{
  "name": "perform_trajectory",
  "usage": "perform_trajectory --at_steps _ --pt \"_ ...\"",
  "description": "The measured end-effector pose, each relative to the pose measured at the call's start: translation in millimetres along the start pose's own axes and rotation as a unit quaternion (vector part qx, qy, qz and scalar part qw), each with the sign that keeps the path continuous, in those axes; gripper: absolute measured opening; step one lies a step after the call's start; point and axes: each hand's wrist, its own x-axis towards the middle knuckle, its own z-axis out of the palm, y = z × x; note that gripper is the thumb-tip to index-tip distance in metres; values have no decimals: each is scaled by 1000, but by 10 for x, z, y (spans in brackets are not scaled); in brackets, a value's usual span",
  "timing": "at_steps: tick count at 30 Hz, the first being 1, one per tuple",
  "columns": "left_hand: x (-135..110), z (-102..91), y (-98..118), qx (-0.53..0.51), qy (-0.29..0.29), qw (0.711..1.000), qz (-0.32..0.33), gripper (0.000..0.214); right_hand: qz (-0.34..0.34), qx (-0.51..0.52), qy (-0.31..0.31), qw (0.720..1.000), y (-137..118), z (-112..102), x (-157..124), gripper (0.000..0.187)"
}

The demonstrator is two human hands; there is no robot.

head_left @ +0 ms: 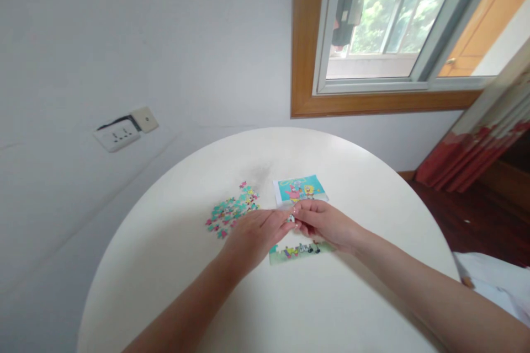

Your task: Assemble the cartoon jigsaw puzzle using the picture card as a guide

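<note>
Atop one round white table (157, 265), one left hand (253, 231) meets one right hand (327, 222).
Fingertips of both pinch narrowly; beside the left lies one heap of loose pieces (232, 210), too jumbled to count; just beyond, one picture card (305, 188); nearer, one joined puzzle strip (291, 252), partly covered by the right; between the fingertips, one small piece (291, 218).

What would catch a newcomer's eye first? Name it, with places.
First, the left hand and right hand, meeting over the round white table with a small piece between their fingertips. Next, the colourful heap of loose puzzle pieces to their left, and the bright cartoon picture just beyond them. The wood-framed window at the view's upper right also stands out.
</note>
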Motion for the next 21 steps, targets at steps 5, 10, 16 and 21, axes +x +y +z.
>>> perform_trajectory --at_steps 5,10,16,21 --pt "33 45 -75 -79 -24 996 -25 21 -148 -294 116 937 88 -188 25 35" --pt "13 117 -186 -87 -56 994 -28 23 -150 -508 171 831 143 -255 19 26" --pt "4 167 -168 -109 -81 990 -29 29 -109 -610 179 764 161 -99 26 20" --pt "16 174 -140 -109 -94 989 -28 29 -97 -642 167 742 158 -62 36 22"
